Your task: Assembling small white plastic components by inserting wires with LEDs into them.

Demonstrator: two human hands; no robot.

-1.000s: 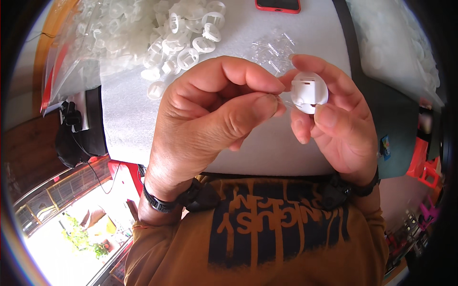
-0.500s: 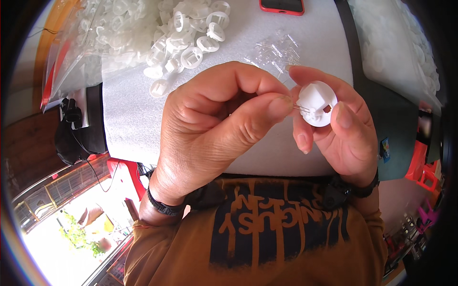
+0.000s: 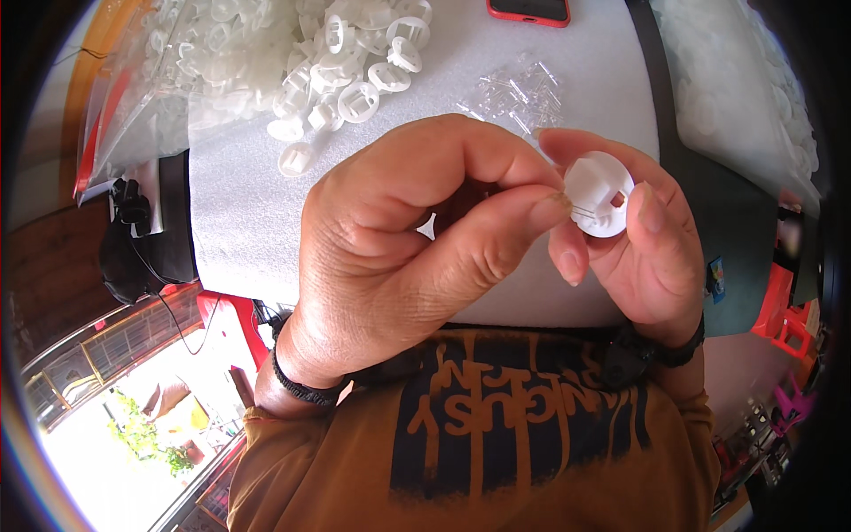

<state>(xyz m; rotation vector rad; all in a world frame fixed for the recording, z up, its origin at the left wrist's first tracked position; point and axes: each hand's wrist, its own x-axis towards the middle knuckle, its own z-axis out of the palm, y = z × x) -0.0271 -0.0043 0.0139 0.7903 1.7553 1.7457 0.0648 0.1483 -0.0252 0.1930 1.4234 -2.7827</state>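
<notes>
One white disc [image 3: 596,182] gripped by our R hand [image 3: 658,244], L hand [image 3: 412,235] pinching thin leads [image 3: 585,212] at its face; prob. insertion step, next push wants steady alignmt.

On the table's pale grey, textured sheet [image 3: 248,222] there lie round white plastic pieces [image 3: 358,103] (several overlapping), small transparent thin parts [image 3: 523,94] and a red-edged black phone [image 3: 530,9].
</notes>
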